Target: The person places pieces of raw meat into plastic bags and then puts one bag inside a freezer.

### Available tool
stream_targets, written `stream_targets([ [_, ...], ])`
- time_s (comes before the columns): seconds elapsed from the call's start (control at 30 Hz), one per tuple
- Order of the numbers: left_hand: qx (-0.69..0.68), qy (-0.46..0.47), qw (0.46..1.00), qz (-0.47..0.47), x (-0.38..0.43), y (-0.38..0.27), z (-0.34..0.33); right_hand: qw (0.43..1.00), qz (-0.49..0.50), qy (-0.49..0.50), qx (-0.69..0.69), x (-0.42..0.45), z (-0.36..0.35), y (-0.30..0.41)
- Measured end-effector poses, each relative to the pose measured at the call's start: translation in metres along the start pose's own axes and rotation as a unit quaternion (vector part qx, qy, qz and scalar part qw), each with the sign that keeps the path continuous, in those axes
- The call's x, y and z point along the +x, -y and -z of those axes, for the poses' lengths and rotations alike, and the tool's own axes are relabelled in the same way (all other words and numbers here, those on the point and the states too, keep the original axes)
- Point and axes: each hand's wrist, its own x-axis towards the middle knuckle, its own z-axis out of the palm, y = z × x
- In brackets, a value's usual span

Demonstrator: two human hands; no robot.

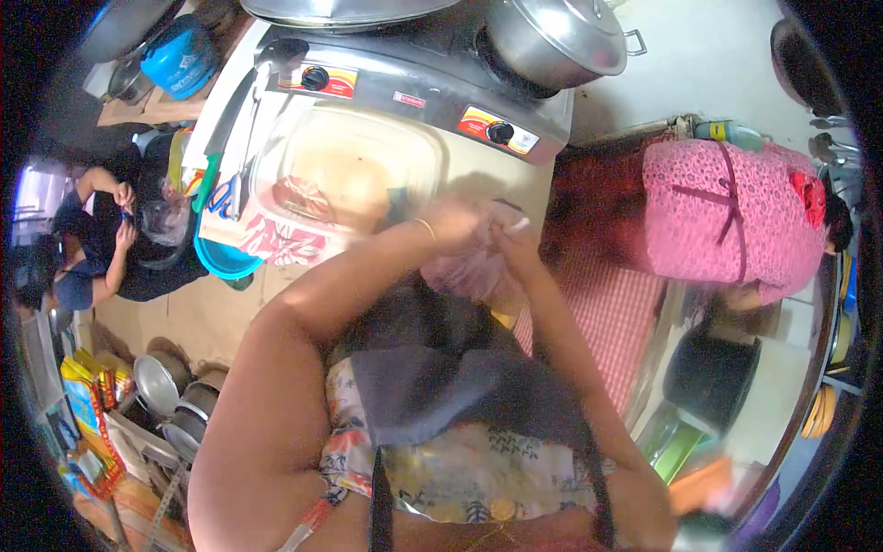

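My left hand [455, 222] and my right hand [516, 245] meet in front of my dark apron, fingers pinching the gathered top of a thin, see-through plastic bag [472, 274]. The bag hangs below my fingers with pinkish contents that I cannot make out. Motion blurs both hands. Just beyond them lies a translucent plastic tub [345, 162], with a red-and-white patterned cloth or wrapper [283, 238] at its near left corner. Left of the tub are blue-handled scissors [221, 200] and a green-handled knife [209, 181].
A gas stove [414, 76] carries a lidded metal pot [559, 41]. A teal basin [224, 255] is below the table's left edge. One person [96, 241] sits at the left; another, in pink patterned clothing [731, 207], is at the right. Metal pots [159, 383] stand lower left.
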Motion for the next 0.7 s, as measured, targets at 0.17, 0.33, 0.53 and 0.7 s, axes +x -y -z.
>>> stream_targets([
  [0.17,0.061,0.080,0.993,0.060,-0.014,-0.026,0.025,0.996,0.029,-0.028,0.077,0.002,0.001,0.046],
  [0.33,-0.312,0.129,0.937,0.089,-0.046,-0.037,0.026,0.986,-0.048,0.141,0.068,-0.005,0.030,0.039],
  [0.53,-0.148,-0.008,0.988,0.048,-0.048,-0.070,0.045,0.976,0.158,0.144,-0.029,-0.013,0.033,0.049],
  [0.7,-0.166,-0.049,0.982,0.070,-0.011,-0.046,0.014,0.966,0.257,0.028,0.004,-0.027,0.023,0.074],
])
